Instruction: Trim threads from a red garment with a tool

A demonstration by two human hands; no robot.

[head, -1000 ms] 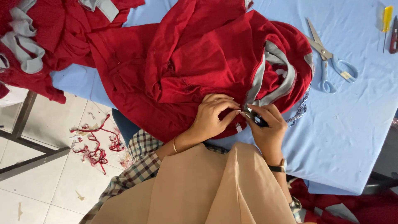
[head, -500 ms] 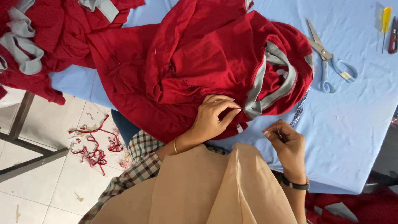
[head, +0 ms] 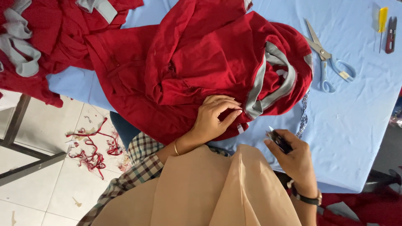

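Nearest the camera, a beige cloth drapes over the person's front, with a checked sleeve on the left arm beside it. The right hand sits low at the table's near edge, wearing a dark wristwatch, and is closed around a small dark thread snipper whose tip pokes out toward the garment; hand and snipper are just clear of the fabric. The left hand, with a thin bangle at the wrist, rests on the red garment, its fingertips pinching the fabric beside the grey neckband. A small white tag shows at the hem just under those fingers. The garment lies bunched on the light blue table cover, spread from the near edge up toward the far side, its grey-trimmed collar turned toward the right. A narrow patterned strip hangs near the collar's right side. Farther on, blue-handled scissors lie open on the cover, well apart from the hands. Beyond them, at the far right corner, are a yellow-handled tool and a red and black snipper. At the far left, a pile of red garments with grey bands covers the table end. On the tiled floor below lie red fabric scraps
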